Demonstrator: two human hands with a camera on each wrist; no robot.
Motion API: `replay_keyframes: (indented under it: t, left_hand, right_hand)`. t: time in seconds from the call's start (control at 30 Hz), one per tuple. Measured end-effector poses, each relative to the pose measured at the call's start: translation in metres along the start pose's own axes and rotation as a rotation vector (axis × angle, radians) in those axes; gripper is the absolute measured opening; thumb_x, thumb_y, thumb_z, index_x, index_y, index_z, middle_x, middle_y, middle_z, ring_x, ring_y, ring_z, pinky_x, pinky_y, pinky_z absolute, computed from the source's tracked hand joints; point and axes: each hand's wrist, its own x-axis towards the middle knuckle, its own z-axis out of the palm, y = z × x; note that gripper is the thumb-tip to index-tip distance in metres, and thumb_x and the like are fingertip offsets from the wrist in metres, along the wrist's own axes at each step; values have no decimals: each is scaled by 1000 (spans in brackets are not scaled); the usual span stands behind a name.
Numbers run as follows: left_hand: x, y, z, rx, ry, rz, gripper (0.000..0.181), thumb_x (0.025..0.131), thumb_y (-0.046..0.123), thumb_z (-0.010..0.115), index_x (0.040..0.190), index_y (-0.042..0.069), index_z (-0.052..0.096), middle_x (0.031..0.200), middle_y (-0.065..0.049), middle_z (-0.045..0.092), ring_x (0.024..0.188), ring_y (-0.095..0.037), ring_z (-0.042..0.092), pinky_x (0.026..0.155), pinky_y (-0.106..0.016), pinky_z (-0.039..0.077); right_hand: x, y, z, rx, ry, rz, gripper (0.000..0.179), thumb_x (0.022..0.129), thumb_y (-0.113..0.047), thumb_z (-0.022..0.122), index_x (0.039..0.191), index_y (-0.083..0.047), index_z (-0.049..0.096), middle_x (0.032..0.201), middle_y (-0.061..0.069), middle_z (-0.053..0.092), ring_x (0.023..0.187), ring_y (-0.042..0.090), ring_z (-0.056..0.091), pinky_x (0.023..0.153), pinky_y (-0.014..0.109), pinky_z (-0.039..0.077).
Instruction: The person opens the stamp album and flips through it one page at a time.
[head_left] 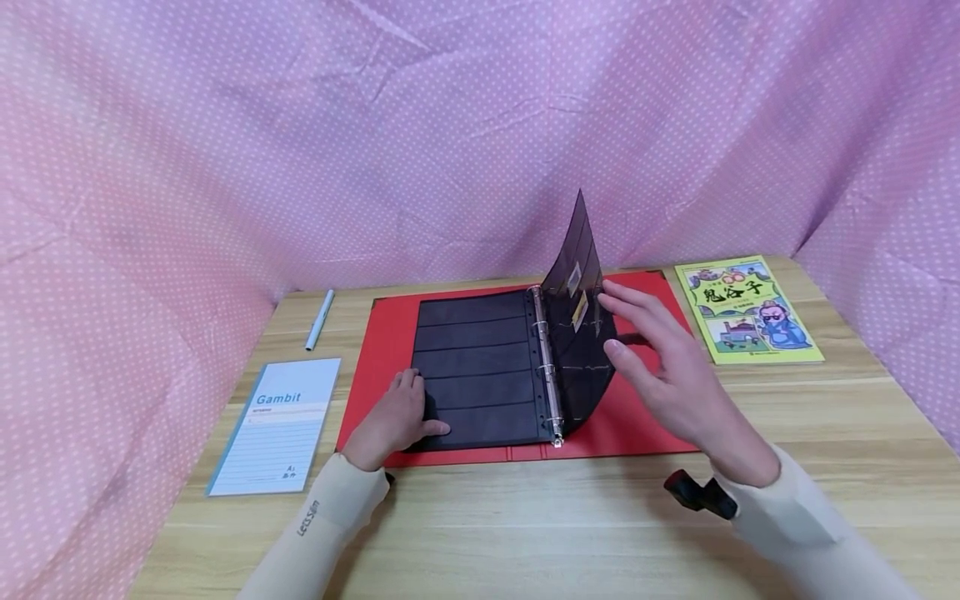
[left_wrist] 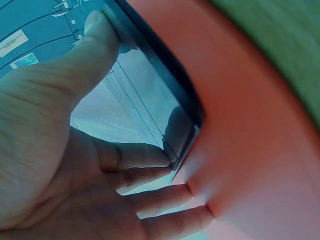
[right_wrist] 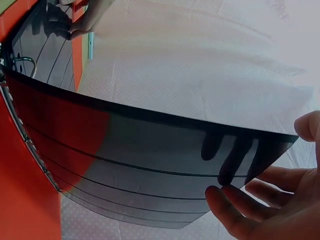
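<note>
A red ring binder [head_left: 652,421] lies spread on the table, its metal rings [head_left: 546,367] in the middle. On its left side rests a black pocket page [head_left: 480,362]. Another dark see-through page [head_left: 572,250] stands raised and curved from the rings, with small stamp-like pieces [head_left: 580,312] in its pockets. My left hand [head_left: 392,417] rests at the left page's outer edge, thumb on the page, fingertips on the red cover. Beside the raised page, my right hand [head_left: 671,375] has its fingers extended at the outer edge; the right wrist view shows its thumb [right_wrist: 307,125] by the page's corner.
A pale blue "Gambit" notebook [head_left: 276,429] lies left of the binder, with a light blue pen [head_left: 320,320] beyond it. At the back right is a green-yellow comic-style book [head_left: 750,312]. Pink dotted cloth [head_left: 450,150] hangs behind the wooden table [head_left: 525,525].
</note>
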Motion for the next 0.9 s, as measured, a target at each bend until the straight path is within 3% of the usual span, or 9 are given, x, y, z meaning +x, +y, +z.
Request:
replay_keyframes:
  t: [0.27,0.37,0.57,0.77,0.9]
  left_hand:
    - [1,0,0,-6,-5,-6,96,78,50,73,139,-12,32,141,-27,34,131,-41,30,101,-45,38]
    - [1,-1,1,-27,-7,-12,96,78,50,73,139,-11,31,142,-26,33,131,-40,29,102,-45,37]
    - [1,-10,-1,-231,23,-55,90,79,45,74,139,-8,33,137,-21,38,124,-33,39,98,-43,42]
    - [2,-25,-18,-494,144,-86,63,92,33,61,138,-3,35,130,-19,42,114,-32,46,91,-48,46]
    - [1,-33,-34,-567,287,-105,56,99,30,50,142,0,32,138,-19,39,122,-34,43,93,-51,44]
  right_hand:
    - [5,-1,6,125,-63,-36,62,88,1,58,145,-13,39,145,2,38,127,20,40,88,29,46]
    - [5,-1,9,145,-93,-44,62,90,-3,56,147,-16,35,145,1,37,128,20,40,89,32,46]
    - [2,7,21,201,-173,-32,54,96,-12,49,148,-19,32,144,-2,38,128,20,39,92,32,45]
    - [-5,23,38,174,-303,46,50,98,-19,49,146,-23,35,144,-5,38,128,18,39,97,43,41]
    - [-12,32,48,104,-407,132,45,98,-26,50,142,-28,42,144,-10,38,130,14,36,100,47,38]
